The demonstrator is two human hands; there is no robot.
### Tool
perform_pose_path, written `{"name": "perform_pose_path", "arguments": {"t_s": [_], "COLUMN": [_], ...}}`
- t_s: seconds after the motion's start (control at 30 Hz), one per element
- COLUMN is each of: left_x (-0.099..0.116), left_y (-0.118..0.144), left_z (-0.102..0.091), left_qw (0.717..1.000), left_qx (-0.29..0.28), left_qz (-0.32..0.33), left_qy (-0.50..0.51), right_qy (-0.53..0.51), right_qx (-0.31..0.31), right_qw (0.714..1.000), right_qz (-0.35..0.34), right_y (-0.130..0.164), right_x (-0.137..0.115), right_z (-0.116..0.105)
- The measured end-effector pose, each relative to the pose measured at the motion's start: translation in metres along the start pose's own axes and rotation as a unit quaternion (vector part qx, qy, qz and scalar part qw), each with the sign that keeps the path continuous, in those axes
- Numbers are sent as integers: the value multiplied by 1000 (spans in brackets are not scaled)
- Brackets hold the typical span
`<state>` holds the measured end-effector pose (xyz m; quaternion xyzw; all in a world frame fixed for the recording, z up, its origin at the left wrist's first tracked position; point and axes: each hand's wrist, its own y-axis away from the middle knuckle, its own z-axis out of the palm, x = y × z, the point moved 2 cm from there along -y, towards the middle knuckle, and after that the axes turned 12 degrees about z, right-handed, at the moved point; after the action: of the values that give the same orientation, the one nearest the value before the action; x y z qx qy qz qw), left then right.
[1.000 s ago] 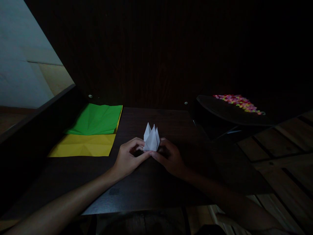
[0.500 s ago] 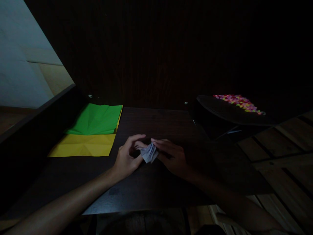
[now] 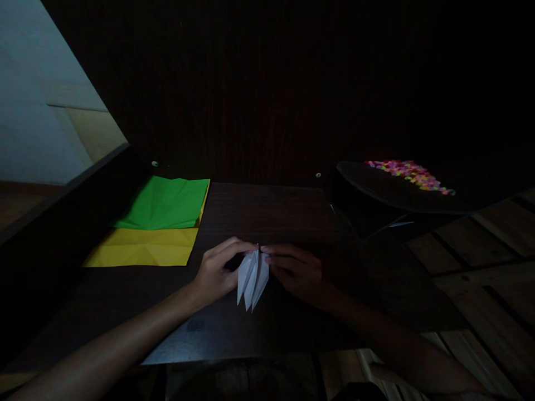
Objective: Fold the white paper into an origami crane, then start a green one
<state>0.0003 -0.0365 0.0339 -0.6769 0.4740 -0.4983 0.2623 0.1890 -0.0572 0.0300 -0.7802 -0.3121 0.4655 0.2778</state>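
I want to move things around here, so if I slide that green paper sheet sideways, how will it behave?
The green sheet is thin and creased, so it probably buckles rather than glides. It overlaps the yellow sheet, which may drag along. Likely very light.

Folded white paper piece (image 3: 252,278) held between the left hand (image 3: 217,270) and right hand (image 3: 298,270), points directed toward the person, above the dark wooden table (image 3: 271,211). Left of the hands: green paper sheet (image 3: 165,203) lying on yellow paper sheet (image 3: 144,248). Right and beyond: multicoloured small pieces (image 3: 407,174) on dark tray (image 3: 384,192).
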Motion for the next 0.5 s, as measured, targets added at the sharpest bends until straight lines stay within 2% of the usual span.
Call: {"name": "perform_pose_path", "arguments": {"t_s": [0.13,0.23,0.3,0.37,0.43,0.5], "left_x": [0,-1,-2,-4,-6,-6], "left_y": [-2,-1,1,4,7,8], "left_z": [-2,-2,-1,0,1,3], "left_qw": [999,1000,999,996,989,981], "left_qx": [10,-5,-20,-19,12,39], "left_qz": [-13,-22,-40,-84,-145,-183], "left_qy": [-31,-13,8,10,15,53], "right_qy": [-63,-95,-104,-94,-85,-109], "right_qx": [-47,-63,-55,-27,20,34], "right_qw": [997,993,991,984,968,951], "right_qz": [-3,19,68,148,235,289], "right_y": [1,1,1,3,7,9], "right_x": [3,4,4,6,8,9], "right_z": [3,3,3,4,5,7]}}
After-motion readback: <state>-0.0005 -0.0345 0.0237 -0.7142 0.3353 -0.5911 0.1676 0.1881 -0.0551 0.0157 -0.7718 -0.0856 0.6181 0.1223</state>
